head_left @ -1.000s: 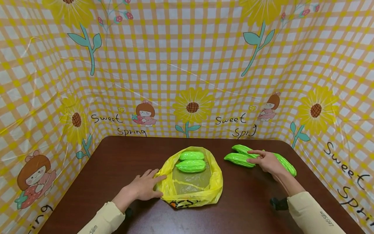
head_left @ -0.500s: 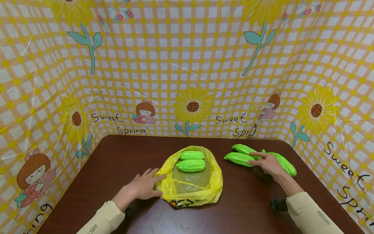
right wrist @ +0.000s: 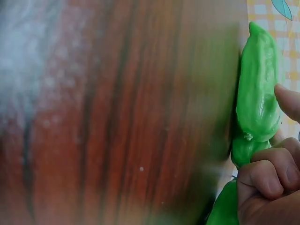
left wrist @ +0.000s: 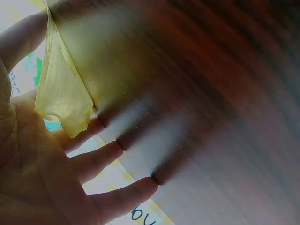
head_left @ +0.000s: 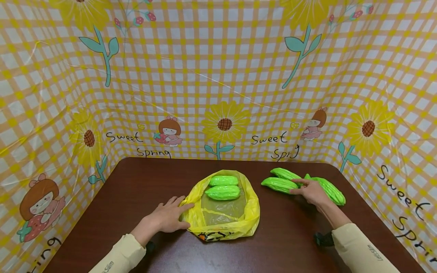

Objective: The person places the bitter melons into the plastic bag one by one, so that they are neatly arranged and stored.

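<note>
My left hand (head_left: 166, 216) rests with spread, straight fingers at the left rim of a yellow plastic bag (head_left: 252, 212). The left wrist view shows a fold of the bag (left wrist: 65, 93) between its thumb and the other fingers, whose tips touch the table. Two bright green bitter melons (head_left: 223, 192) lie inside the bag's open mouth. On the right, my right hand (head_left: 314, 192) has its thumb and index finger at the blunt end of a bitter melon (head_left: 278, 184), pinching it; its other fingers are curled. Another bitter melon (head_left: 283, 173) lies just behind.
Under and beyond the right hand lies another bitter melon (head_left: 331, 190), with a further green tip next to it. The dark brown table (head_left: 153, 174) ends at a checked sunflower cloth (head_left: 218, 76), which rises at the back and both sides.
My right thumb and index finger have settled slightly lower around the nearer melon's end. The left hand, the bag and its melons stay put.
</note>
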`<state>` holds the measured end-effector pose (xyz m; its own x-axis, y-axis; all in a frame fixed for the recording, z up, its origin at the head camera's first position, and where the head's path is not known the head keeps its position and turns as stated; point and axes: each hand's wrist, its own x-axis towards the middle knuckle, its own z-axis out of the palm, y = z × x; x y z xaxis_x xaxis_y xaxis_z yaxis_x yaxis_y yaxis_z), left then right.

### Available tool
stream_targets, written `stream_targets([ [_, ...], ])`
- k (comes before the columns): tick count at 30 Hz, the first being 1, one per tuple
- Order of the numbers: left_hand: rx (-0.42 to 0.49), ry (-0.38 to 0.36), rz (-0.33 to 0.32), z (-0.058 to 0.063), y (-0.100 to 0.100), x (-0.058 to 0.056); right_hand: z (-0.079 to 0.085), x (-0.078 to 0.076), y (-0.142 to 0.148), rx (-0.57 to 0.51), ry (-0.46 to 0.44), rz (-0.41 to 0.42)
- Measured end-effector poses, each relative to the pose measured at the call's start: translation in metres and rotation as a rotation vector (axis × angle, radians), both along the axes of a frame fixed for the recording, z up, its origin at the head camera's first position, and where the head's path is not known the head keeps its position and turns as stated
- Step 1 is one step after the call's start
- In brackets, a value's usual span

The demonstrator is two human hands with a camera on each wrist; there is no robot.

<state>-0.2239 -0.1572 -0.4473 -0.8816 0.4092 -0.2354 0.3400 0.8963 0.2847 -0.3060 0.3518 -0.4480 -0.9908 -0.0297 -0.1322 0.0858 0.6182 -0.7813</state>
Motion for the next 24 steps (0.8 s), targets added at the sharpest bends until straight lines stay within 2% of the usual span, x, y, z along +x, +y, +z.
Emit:
stream_targets([
  [10, 0.002, 0.005, -0.012, -0.0019, -0.0005, -0.0009, -0.0036, 0.0002, -0.0072, 0.075, 0.018, 0.010],
  [24, -0.001, -0.007, -0.001, -0.0026, -0.0005, -0.0012, -0.0011, 0.0033, -0.0059, 0.091, 0.013, 0.054],
])
